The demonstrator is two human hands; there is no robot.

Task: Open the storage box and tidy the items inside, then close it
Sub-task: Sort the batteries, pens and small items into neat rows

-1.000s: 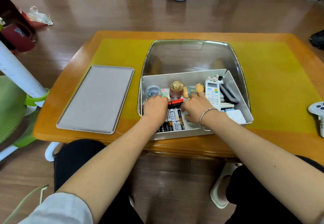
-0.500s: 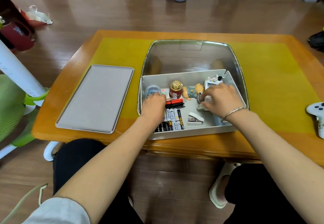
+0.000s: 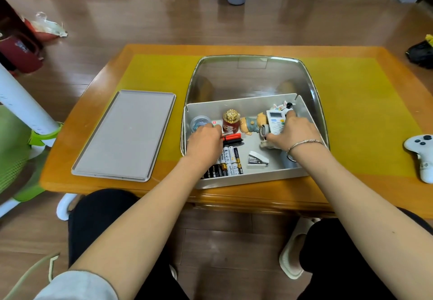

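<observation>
Both hands are down in the open storage box (image 3: 243, 180) on the tabletop (image 3: 351, 112).

The box's long axis runs left to right. The right hand (image 3: 293, 133) curls around a white remote (image 3: 276, 121), which points away toward the far wall. The left hand (image 3: 205, 141) lies knuckles-up over the batteries (image 3: 230, 162); I cannot tell its grip. The grey lid (image 3: 126, 135) lies to the left.

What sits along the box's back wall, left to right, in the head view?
Clear round plastic container → red jar with gold lid → lying doll figurine in blue → white remote control, held by the right hand.
</observation>
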